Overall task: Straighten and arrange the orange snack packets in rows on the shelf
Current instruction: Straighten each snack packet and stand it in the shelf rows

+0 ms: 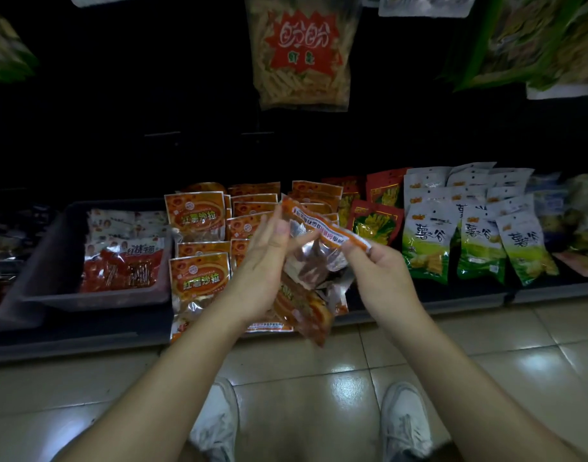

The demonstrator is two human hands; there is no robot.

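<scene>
Gripping a bunch of orange snack packets (311, 261) in the left hand (262, 265), thumb on top; pinching its upper edge with the right hand (382, 271). Beyond, on the shelf (469, 296), 红薯沙拉 packets (199, 278) in rows; rightward, green 薯之谷 bags (426, 241); overhead, a 盼盼 bag (302, 51).

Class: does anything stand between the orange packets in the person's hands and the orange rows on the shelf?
Nothing visible does. The left hand and right hand hold the orange packets over the orange rows, with nothing showing between them. What lies behind the hands is hidden.
</scene>
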